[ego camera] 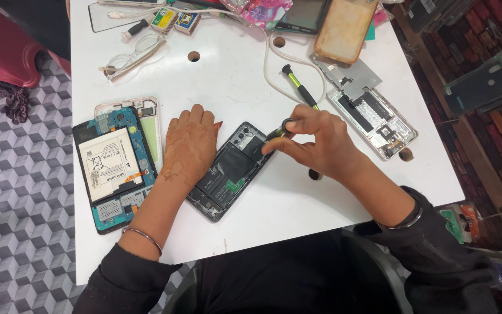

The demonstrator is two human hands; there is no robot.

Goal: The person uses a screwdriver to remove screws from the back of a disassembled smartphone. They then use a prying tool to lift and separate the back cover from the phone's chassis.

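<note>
The opened phone (pixel 228 173) lay face down on the white table (pixel 274 203), near its front edge. The right hand (pixel 315 142) pinched a green-and-black screwdriver (pixel 278 132) over its upper end. The left hand (pixel 188 145) pressed flat, fingers together, on its left side. An opened tablet (pixel 114 166) lay beside.

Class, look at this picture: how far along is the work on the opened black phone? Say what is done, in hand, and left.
Done: the black phone lies open, back cover off, insides showing. In hand: the left hand rests flat on it, while the right hand holds a small screwdriver tip-down at its upper end. Left: its inner parts appear to sit in place.
</note>
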